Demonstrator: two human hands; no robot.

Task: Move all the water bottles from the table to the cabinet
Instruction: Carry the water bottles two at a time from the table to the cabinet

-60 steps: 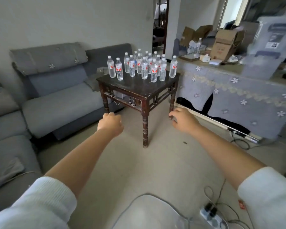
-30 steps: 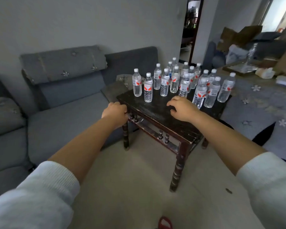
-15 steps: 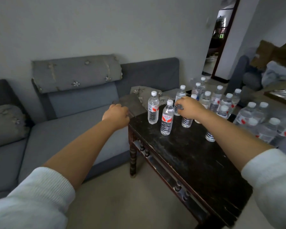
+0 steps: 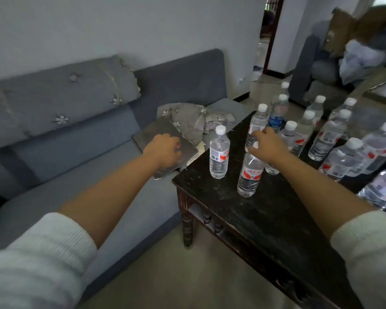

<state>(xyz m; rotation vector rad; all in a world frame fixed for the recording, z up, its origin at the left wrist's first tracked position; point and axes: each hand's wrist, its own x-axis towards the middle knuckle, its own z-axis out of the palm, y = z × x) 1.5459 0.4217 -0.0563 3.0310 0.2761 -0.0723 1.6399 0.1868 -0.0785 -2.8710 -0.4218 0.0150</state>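
Note:
Several clear water bottles with white caps and red labels stand on a small dark wooden table (image 4: 265, 219). One bottle (image 4: 219, 152) stands alone near the table's left corner. A second bottle (image 4: 250, 175) stands in front, and my right hand (image 4: 269, 144) hovers over its cap with fingers spread, fingertips close to a third bottle (image 4: 257, 120) behind. A blue-labelled bottle (image 4: 276, 114) stands further back, with more crowded to the right (image 4: 341, 159). My left hand (image 4: 163, 150) is a closed fist, empty, left of the table above the sofa.
A grey sofa (image 4: 76, 157) runs along the wall, touching the table's left side. A flat grey pad (image 4: 163, 130) and crumpled cloth (image 4: 192, 118) lie on it. A doorway (image 4: 271, 34) opens behind; cardboard boxes (image 4: 354, 21) are piled at the upper right.
I have come close to the table from across the room. My right hand has shifted from a rear bottle to above the front bottle. My left fist stays beside the table.

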